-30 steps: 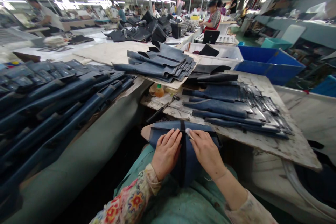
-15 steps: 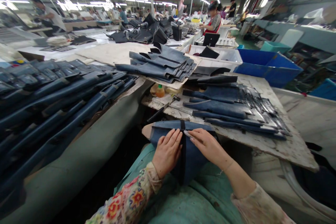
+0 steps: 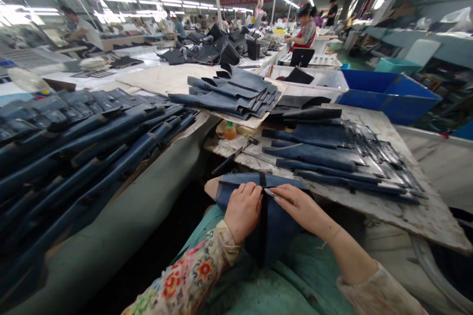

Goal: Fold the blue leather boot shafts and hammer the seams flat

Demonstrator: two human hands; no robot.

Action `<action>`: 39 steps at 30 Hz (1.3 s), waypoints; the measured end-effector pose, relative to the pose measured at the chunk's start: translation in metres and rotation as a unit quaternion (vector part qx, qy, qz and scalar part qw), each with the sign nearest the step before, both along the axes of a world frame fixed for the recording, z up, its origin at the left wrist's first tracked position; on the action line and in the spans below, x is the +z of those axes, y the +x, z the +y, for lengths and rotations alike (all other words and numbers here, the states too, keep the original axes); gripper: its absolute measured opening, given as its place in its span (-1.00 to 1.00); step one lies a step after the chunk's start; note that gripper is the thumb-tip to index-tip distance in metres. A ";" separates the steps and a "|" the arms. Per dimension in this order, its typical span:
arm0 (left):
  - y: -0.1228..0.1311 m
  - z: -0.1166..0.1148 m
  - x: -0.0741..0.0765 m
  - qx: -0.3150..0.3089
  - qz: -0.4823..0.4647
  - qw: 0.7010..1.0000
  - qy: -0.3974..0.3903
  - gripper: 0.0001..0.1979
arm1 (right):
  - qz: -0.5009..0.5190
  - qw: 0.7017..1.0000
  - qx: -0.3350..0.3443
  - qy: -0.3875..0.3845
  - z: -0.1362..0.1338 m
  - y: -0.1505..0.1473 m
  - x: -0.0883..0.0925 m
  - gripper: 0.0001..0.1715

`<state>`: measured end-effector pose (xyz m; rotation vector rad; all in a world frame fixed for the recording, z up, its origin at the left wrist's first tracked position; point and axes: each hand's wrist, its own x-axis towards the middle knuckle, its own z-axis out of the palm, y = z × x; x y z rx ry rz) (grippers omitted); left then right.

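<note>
A dark blue leather piece [image 3: 275, 229] with a black centre strip [image 3: 262, 182] lies over a rounded form on my lap, in front of the workbench edge. My left hand [image 3: 242, 210] presses on the piece just left of the strip, fingers curled down onto it. My right hand [image 3: 301, 209] rests on it right of the strip, fingers together, and pinches a small pale tool [image 3: 271, 192] whose tip points at the strip.
Cut blue leather pieces [image 3: 314, 150] lie on the worn workbench [image 3: 388, 206] ahead, with a stack [image 3: 232, 91] further back. Long blue pieces [image 3: 74, 147] cover the belt at left. A glue bottle [image 3: 229, 131], a hammer [image 3: 236, 152] and a blue bin [image 3: 388, 96] are nearby. Other workers stand far off.
My view has shifted slightly. My left fingers have curled in closer to the strip and my right hand has flattened, its tool tip still at the strip.
</note>
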<state>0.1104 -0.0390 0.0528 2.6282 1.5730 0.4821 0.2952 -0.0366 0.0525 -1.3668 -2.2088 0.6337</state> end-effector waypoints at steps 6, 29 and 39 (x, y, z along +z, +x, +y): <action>-0.005 0.000 -0.003 -0.045 -0.004 0.999 -0.019 -0.78 | -0.045 0.998 0.005 0.035 0.000 -0.005 0.006 -0.68; -0.008 -0.003 -0.004 -0.055 0.027 0.998 0.009 -0.68 | -0.149 0.977 -0.054 0.145 0.002 -0.031 -0.006 -0.58; -0.030 -0.009 -0.006 -0.014 0.004 1.000 0.016 -0.69 | -0.119 0.981 -0.021 0.149 -0.005 -0.020 0.006 -0.67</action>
